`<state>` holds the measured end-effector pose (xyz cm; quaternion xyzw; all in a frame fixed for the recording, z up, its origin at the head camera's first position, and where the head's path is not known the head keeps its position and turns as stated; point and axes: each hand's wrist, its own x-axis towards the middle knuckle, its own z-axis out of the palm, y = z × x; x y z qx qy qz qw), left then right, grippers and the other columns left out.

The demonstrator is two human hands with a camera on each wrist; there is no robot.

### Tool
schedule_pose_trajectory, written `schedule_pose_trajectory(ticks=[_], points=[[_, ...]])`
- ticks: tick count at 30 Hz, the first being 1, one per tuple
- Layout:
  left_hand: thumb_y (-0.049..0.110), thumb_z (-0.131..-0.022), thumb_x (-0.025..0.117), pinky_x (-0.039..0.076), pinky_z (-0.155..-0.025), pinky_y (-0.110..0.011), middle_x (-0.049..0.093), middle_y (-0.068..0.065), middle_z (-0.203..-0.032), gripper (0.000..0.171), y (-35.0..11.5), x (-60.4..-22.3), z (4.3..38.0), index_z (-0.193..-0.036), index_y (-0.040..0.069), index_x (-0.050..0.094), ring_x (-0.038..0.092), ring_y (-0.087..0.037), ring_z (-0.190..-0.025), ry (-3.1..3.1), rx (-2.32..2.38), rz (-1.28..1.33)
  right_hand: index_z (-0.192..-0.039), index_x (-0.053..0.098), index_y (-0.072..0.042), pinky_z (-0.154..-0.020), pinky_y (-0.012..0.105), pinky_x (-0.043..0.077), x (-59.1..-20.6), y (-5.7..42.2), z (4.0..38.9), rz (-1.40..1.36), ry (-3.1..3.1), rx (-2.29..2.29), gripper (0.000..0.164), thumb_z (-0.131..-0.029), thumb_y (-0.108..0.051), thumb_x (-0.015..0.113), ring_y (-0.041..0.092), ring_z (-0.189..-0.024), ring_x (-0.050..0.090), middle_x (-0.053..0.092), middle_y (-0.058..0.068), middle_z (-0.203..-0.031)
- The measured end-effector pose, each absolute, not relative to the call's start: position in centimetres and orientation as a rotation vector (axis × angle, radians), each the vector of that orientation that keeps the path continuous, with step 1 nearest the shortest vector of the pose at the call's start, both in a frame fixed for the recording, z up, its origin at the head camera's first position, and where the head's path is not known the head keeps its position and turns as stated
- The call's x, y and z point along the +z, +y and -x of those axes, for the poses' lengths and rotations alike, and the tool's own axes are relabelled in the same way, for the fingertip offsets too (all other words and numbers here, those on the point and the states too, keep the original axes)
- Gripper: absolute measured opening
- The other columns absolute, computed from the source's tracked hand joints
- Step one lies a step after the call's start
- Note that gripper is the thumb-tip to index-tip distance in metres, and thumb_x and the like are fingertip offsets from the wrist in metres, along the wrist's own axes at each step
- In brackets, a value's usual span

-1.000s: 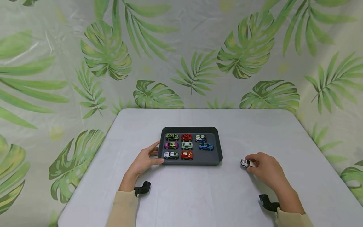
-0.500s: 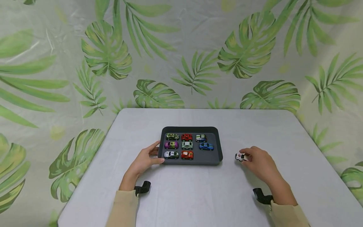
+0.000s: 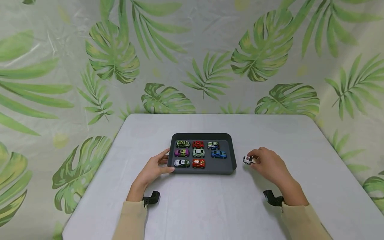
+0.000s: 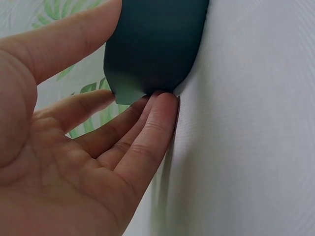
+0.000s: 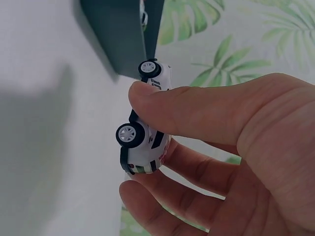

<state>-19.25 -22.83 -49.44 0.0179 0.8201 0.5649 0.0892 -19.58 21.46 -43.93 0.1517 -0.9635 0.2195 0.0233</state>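
Observation:
My right hand [image 3: 270, 165] pinches a small white toy car [image 3: 248, 160] between thumb and fingers, to the right of the dark grey tray [image 3: 202, 172]. In the right wrist view the car [image 5: 147, 150] shows black wheels and dark markings, with the thumb across its side. My left hand [image 3: 153, 168] touches the tray's left end, thumb at the near corner and fingers spread along the wall. Up close in the left wrist view, nearly straight fingertips [image 4: 165, 105] rest against the tray's lower edge.
Rows of toy cars stand in the tray, among them a purple car [image 3: 181, 153], a blue car [image 3: 218, 154] and a red patterned car [image 3: 198, 163]. The tray's right front floor is bare. A white-covered table [image 3: 210, 206] lies beneath, with a leaf-print sheet [image 3: 207, 50] behind.
My right hand has moved left and farther from me, bringing the white toy car closer to the tray's right end. The left hand and the tray stay in place.

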Motion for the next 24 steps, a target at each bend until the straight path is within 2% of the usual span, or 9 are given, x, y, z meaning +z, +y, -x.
schedule_pose_trajectory(ticks=[11, 24], points=[[0.016, -0.079, 0.088, 0.041, -0.104, -0.053, 0.055, -0.008, -0.142, 0.091, -23.0, -49.8, 19.4, -0.156, 0.028, 0.041, 0.054, -0.027, -0.124, 2.425, 1.683, -0.05, -0.11, 0.076, -0.01, -0.059, 0.035, 0.046, -42.9, 20.3, 20.8, -0.525, -2.979, 0.656, 0.031, -0.079, -0.006, 0.08, 0.019, -0.075, 0.056, 0.06, 0.002, -0.086], [0.016, -0.079, 0.088, 0.041, -0.105, -0.053, 0.055, -0.009, -0.142, 0.09, -22.8, -49.6, 19.3, -0.156, 0.026, 0.041, 0.055, -0.026, -0.125, 2.434, 1.686, -0.048, -0.109, 0.076, -0.012, -0.057, 0.033, 0.043, -42.0, 17.9, 21.9, -0.57, -2.977, 0.631, 0.03, -0.08, -0.009, 0.082, 0.018, -0.072, 0.053, 0.058, 0.001, -0.085]])
